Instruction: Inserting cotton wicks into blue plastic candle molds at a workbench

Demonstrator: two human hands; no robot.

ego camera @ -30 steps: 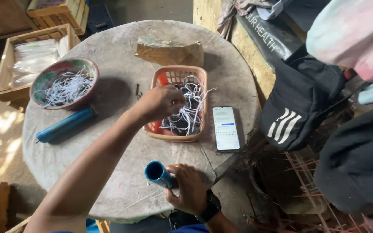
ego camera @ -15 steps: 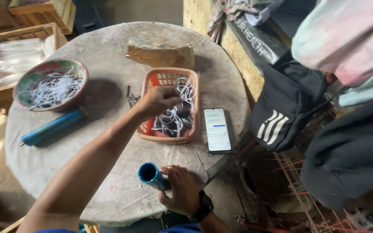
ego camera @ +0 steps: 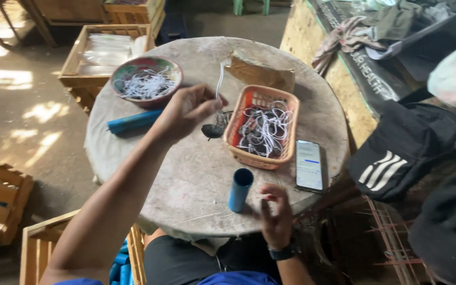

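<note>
**White cord lifted clear of basket; blue tube lying at table edge**

The left hand is held raised over the round table, fingers pinched together on a white cord. The cord stands nearly upright, long axis vertical, with a small dark bundle hanging beneath the hand; the pinch appears chosen to keep the piece free of the tangled cords in the orange basket just beside it.

The right hand rests at the near table edge, fingers loosely curled, clamped on nothing visible. Just beside it, a short blue tube lies on the table, open end pointing away toward the basket, long axis running near to far. A phone lies right of the basket.
</note>
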